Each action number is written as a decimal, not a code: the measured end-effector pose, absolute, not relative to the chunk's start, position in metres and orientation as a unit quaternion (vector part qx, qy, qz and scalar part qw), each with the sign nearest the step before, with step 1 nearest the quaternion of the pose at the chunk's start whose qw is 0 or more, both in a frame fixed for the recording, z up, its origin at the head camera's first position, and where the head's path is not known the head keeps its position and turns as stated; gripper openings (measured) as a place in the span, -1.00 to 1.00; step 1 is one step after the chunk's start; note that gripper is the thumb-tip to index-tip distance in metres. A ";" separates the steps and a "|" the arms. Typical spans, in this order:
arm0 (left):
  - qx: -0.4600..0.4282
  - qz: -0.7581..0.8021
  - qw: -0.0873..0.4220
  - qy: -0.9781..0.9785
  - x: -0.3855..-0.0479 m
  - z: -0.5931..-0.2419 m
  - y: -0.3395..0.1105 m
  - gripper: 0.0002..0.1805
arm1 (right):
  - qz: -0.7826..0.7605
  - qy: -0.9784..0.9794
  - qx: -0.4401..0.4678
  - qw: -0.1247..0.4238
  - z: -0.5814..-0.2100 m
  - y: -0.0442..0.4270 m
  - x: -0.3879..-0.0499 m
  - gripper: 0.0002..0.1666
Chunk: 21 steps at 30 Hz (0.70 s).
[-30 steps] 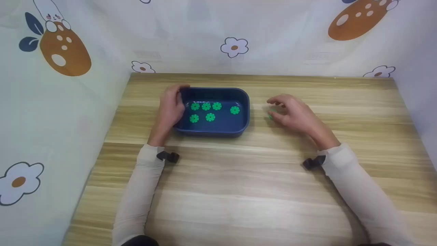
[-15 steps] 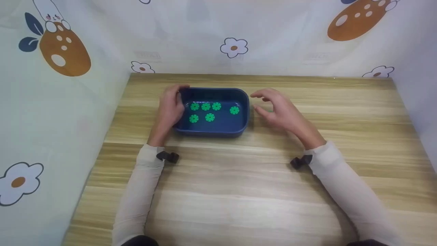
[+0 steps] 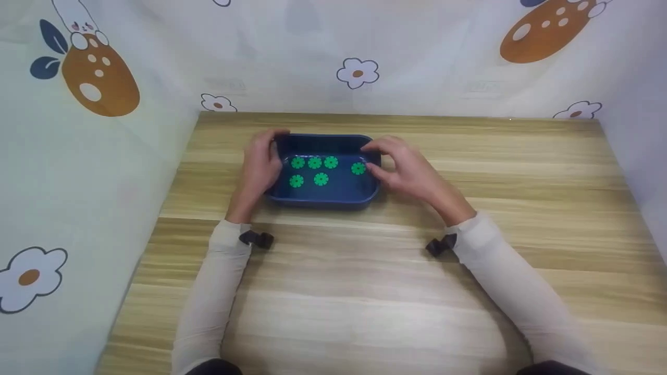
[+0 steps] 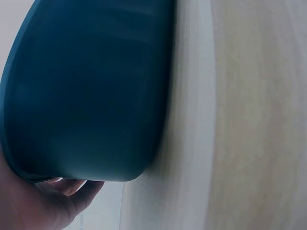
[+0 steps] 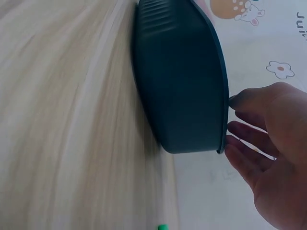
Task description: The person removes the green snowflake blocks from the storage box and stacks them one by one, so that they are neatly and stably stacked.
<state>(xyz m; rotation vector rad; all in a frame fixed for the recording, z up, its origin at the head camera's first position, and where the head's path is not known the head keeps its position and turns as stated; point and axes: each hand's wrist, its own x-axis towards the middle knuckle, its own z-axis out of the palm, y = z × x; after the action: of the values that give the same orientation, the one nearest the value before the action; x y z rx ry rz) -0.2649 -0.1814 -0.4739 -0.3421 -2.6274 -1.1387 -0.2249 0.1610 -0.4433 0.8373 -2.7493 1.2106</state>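
Left hand (image 3: 259,160): I grip the blue rectangular plastic bin (image 3: 323,202), likely steadying it.
Right hand (image 3: 407,167): fingers parted, over bin's right rim.

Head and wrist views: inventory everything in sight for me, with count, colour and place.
Table: 1, light-brown wood grain, across the head view.
Bin: 1, dark blue, on the table.
Flower-shaped pieces: 6, green, on the bin's floor.
Partial green item: 1, green, bottom edge of right wrist view, mostly cut off.
Walls: 3, pale, behind and beside the table.
Large prints: 2 in head view, orange-brown, upper left and upper right.
Flower prints: several, white with brown centres, on the walls.
Wrist devices: 2, black, one at each wrist.
Sleeves: 2, off-white, on the forearms.
Left hand: 1, bare, gripping the bin's left end.
Right hand: 1, bare, at the bin's right rim; contact unclear.
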 end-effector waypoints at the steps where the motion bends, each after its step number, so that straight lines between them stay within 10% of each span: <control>1: -0.118 -0.392 0.129 -0.903 -0.265 -0.474 -0.181 -0.52 | 0.381 -0.884 0.269 0.010 -0.443 0.159 -0.226 -0.58; 21: -0.120 -0.391 0.121 -0.904 -0.265 -0.474 -0.183 -0.52 | 0.266 -0.913 0.308 -0.020 -0.433 0.129 -0.242 -0.53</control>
<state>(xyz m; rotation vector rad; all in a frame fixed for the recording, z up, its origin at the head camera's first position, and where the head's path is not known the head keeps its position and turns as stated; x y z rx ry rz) -0.2653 -0.1831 -0.4738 -0.3508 -2.6408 -1.1423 -0.2421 0.1286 -0.4328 0.9804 -2.9065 0.8464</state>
